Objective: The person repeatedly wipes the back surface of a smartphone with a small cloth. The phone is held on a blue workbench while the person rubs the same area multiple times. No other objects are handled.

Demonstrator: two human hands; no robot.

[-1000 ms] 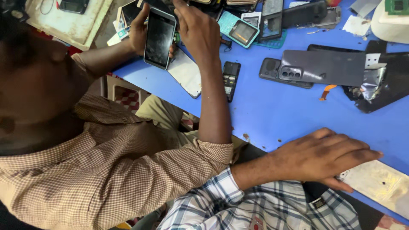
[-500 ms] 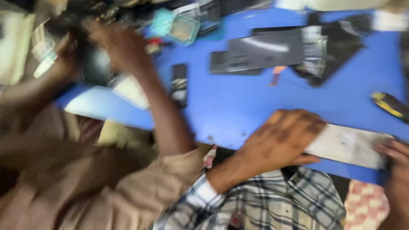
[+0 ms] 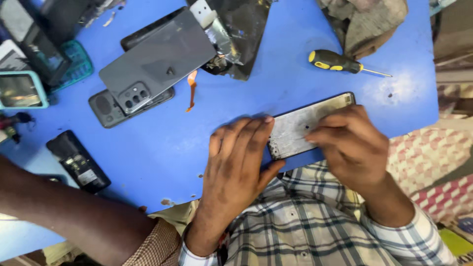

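An opened phone panel (image 3: pixel 295 129) with a pale grey inside lies slanted near the front edge of the blue table (image 3: pixel 162 148). My left hand (image 3: pixel 236 165) lies flat on the table, fingertips on the panel's left end and thumb against its near edge. My right hand (image 3: pixel 351 143) rests over the panel's right half, its fingers pressing on the surface. Both sleeves are checked.
A yellow-and-black screwdriver (image 3: pixel 335 61) lies behind the panel. Further left are a grey phone back cover (image 3: pixel 157 61) on a dark phone (image 3: pixel 106 106), an orange strip (image 3: pixel 191 88), black foil (image 3: pixel 241 34) and a small black phone (image 3: pixel 79 160). Another person's arm (image 3: pixel 74 216) crosses the lower left.
The view has swung right and closer. My right hand has come onto the phone panel and my left has slid to its end. The other person's raised phone has left the view.
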